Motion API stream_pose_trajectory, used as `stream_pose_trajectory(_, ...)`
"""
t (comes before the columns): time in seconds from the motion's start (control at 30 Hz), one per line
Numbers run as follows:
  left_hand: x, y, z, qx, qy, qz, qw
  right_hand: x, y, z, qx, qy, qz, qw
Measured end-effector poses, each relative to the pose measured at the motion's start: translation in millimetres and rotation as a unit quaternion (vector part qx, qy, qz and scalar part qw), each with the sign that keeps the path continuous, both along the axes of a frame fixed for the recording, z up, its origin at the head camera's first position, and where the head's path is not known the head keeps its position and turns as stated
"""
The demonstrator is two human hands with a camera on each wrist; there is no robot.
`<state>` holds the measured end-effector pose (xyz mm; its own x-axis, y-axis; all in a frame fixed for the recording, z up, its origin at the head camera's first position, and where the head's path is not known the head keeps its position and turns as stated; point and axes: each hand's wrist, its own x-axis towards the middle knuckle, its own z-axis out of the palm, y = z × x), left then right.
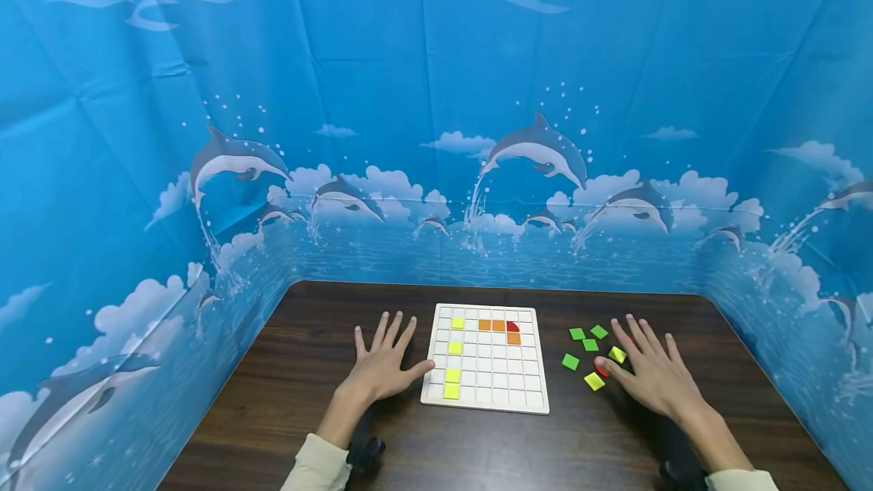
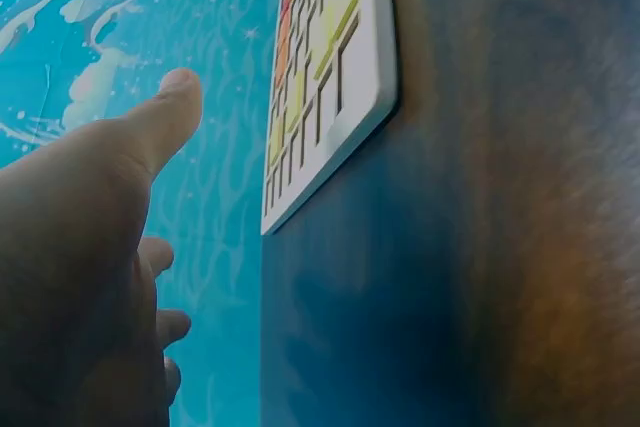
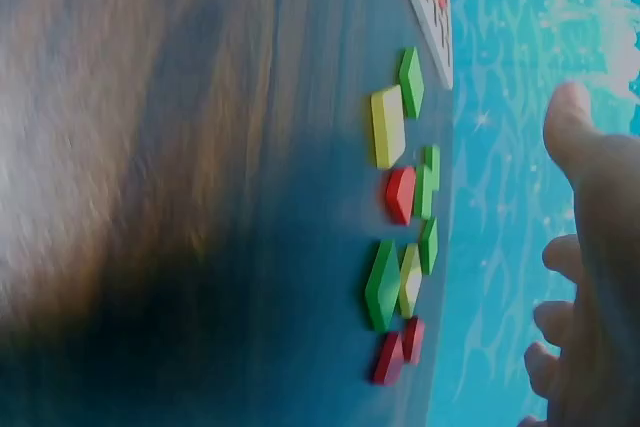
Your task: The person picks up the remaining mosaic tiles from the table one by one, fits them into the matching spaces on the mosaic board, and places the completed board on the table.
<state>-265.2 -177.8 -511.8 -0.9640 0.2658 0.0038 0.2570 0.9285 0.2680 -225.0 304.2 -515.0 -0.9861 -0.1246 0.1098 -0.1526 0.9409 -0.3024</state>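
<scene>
A white grid board lies on the table, carrying several yellow tiles on its left side. Near its top right are orange tiles and a red tile with a rounded edge. My left hand is spread beside the board, its thumb overlapping the left edge in the head view. Spread over the loose pieces, my right hand holds nothing. Around it lie green tiles, yellow tiles and red pieces, partly hidden by the hand in the head view.
The dark wooden table has rounded far corners. A blue dolphin-print curtain surrounds its back and sides. Dark wrist devices sit below both hands.
</scene>
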Motion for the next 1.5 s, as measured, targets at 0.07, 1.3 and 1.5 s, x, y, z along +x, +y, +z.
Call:
stream_pose_trajectory(0.07, 3.3, 2.4, -1.6, 0.006, -0.001, -0.007, 1.0000, 1.3, -5.1, 2.4, 0.002, 0.017, 0.001, 0.9999)
stream_pose_trajectory(1.3, 18.7, 17.5, -33.1, 0.042, -0.094, -0.046, 0.9936, 14.7, -47.6, -16.6, 0.001, 0.007, 0.002, 1.0000)
stream_pose_trajectory(1.5, 20.3, 15.3, -32.0, 0.060, -0.095, -0.054, 0.9922, 13.7, -47.4, -15.7, -0.010, 0.009, 0.009, 0.9999)
